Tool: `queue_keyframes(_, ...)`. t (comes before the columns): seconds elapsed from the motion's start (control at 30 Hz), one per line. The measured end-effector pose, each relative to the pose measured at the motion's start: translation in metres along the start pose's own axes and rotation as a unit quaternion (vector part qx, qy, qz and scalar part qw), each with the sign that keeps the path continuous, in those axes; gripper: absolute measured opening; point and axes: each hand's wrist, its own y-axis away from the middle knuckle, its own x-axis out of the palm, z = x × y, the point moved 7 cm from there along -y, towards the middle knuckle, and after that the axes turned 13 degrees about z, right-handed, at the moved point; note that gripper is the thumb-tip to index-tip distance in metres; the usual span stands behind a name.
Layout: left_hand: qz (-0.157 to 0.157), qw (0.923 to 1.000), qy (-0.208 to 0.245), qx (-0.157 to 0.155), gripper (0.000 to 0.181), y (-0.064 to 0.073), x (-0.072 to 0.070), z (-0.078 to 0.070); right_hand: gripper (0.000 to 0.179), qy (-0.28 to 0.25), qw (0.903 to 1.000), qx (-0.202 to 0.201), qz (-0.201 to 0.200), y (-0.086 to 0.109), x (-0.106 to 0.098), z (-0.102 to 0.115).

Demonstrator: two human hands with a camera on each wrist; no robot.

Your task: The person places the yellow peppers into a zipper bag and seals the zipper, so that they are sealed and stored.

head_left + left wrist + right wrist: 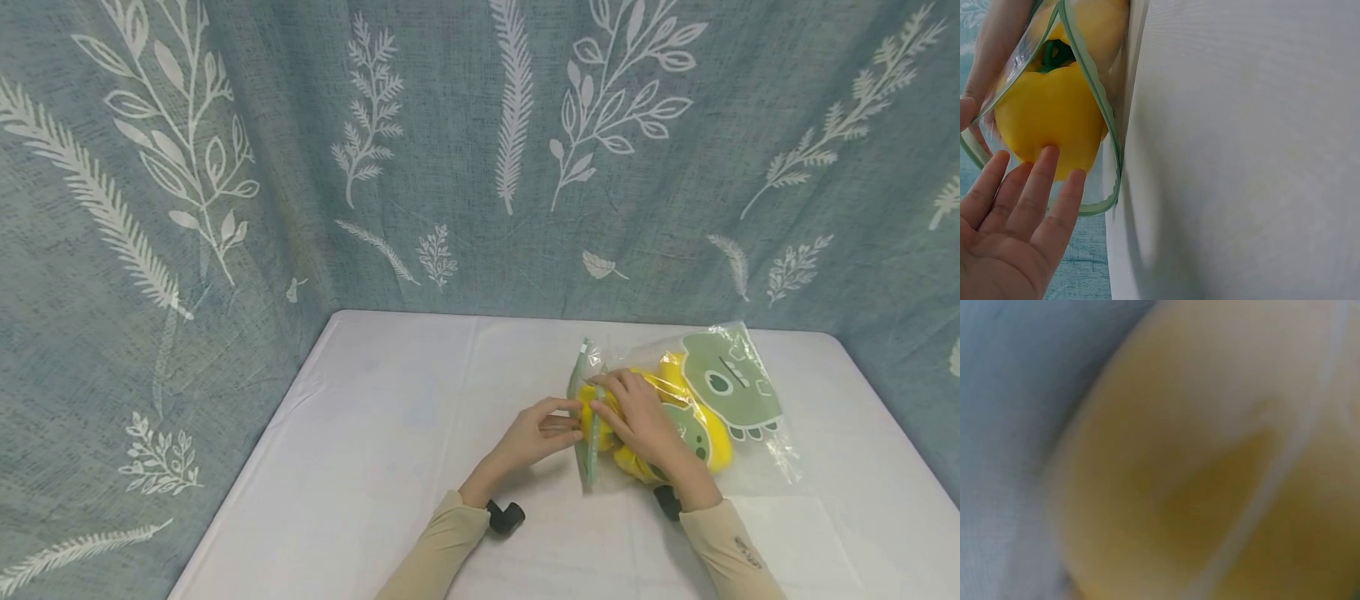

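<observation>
A clear zip bag (783,454) with green cartoon prints lies on its side on the table, its green-edged mouth facing left. Just inside that mouth is a yellow bell pepper (1054,112) with a green stem; more yellow items (716,437) fill the bag behind it. My left hand (530,435) reaches in from the left, its straight fingertips (1050,156) against the pepper. Over the top of the bag, my right hand (647,417) grips the plastic near the mouth. Close, blurred yellow fills most of the right wrist view.
A white cloth covers the table (397,450). Behind and to the left hangs a blue-green curtain (465,250) with white leaf patterns. A pale flat sheet (802,537) lies near the right forearm. Black wrist cameras (506,518) sit below both wrists.
</observation>
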Motion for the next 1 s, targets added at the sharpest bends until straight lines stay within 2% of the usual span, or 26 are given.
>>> queue_keyframes(0.4, 0.017, 0.9998, -0.002, 0.009, 0.046, -0.0002, 0.0041, -0.0047, 0.032, 0.009, 1.0, -0.003, 0.002, -0.0022, 0.0006, 0.0006)
queue_keyframes(0.73, 0.033, 0.9994, -0.003, 0.014, 0.048, -0.0017, 0.006, -0.0036, 0.033, 0.019, 0.9996, -0.022, -0.006, -0.0023, -0.0016, 0.0037)
queue_keyframes(1.0, 0.042, 0.999, -0.013, 0.014, 0.049, -0.0016, 0.0087, -0.0041, 0.034, 0.016, 0.9997, -0.017, 0.0, -0.002, -0.0011, 0.0043)
